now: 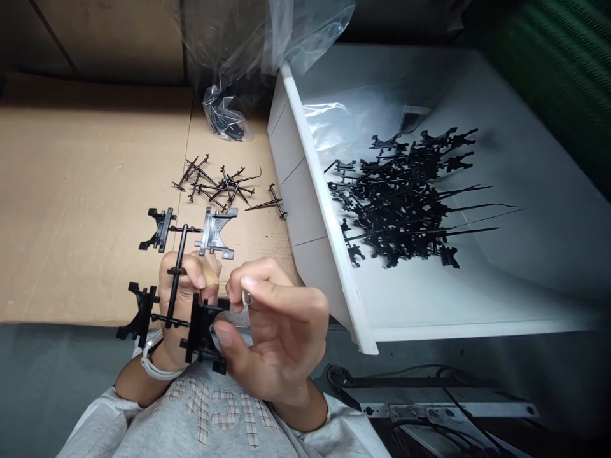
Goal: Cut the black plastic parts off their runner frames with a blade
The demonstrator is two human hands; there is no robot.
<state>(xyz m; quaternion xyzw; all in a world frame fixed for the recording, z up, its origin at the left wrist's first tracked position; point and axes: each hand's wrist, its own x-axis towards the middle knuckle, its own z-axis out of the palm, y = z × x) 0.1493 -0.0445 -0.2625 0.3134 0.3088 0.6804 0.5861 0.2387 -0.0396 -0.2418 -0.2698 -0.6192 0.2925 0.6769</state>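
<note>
A sheet of corrugated cardboard point(86, 191) covered the bench, and beside it sat a white plastic tray point(329, 254) with a clear plastic liner point(353, 117) and a heap of black moulded plastic parts point(401, 203). A smaller scatter of thin black parts point(214, 184) lay on the cardboard, near a clear plastic bag point(224, 114) holding more of them. The black plastic frame point(180, 245) was held up in front of the person's chest, over the cardboard's near edge. The left hand point(184, 299) had its fingers curled firmly around the frame's central stem, with a tan wrap point(210, 275) on one finger. The right hand point(281, 331) pressed its thumb against the frame's lower piece, while its fingers pinched a small silver object point(247, 297), too small to identify. Holding the stem close to the worked piece looked like the steadiest grip.
</note>
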